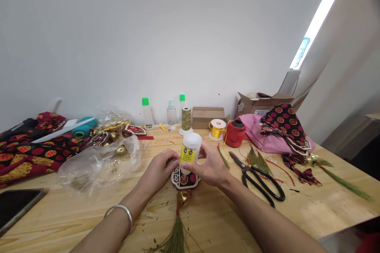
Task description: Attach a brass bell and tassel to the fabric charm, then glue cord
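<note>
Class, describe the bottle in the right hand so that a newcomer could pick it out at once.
Over the wooden table against the wall, find the right hand. It grips a whitish bottle above a dark patterned piece. Unlike the two green-capped bottles standing by the wall, this one wears a broad yellow label.

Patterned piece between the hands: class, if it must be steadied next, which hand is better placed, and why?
Probably the left hand: its fingers are at the upper left edge of the patterned piece, while the right hand grips the white bottle.
</note>
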Demonstrator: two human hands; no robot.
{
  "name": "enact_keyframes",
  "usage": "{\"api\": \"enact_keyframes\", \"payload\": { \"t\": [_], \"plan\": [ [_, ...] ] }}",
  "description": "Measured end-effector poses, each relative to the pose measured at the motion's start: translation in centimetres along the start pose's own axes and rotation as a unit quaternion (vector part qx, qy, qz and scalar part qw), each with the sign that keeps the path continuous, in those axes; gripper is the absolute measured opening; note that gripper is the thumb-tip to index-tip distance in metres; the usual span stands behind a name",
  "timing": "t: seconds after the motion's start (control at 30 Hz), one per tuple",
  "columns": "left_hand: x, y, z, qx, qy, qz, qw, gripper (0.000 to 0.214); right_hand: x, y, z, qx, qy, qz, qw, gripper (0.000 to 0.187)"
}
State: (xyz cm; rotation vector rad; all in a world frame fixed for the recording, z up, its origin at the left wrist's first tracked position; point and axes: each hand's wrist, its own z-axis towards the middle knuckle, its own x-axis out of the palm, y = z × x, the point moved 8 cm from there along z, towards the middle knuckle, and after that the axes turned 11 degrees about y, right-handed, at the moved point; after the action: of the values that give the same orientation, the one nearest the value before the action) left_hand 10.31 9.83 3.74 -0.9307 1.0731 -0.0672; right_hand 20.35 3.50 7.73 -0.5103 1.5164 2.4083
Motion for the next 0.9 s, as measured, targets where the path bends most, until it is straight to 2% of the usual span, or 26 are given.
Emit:
{"api": "enact_keyframes", "payload": {
  "t": [0.17,0.53,0.9],
  "plan": [
    [0.20,-0.24,-0.01,0.004,-0.004,0.024,1.000,0.014,-0.27,-0.34,-0.01,0.014,-0.014,0.036,0.999,0.036],
    [0.21,-0.49,0.24,0.031,0.009,0.019,0.999,0.013,0.38,0.06,0.01,-0.005,0.000,-0.034,0.999,0.034],
    [0.41,-0.25,0.31,0.032,0.016,0.027,0.999,0.012,0.47,-0.09,0.03,-0.002,0.004,-0.038,0.999,0.035]
  ]
}}
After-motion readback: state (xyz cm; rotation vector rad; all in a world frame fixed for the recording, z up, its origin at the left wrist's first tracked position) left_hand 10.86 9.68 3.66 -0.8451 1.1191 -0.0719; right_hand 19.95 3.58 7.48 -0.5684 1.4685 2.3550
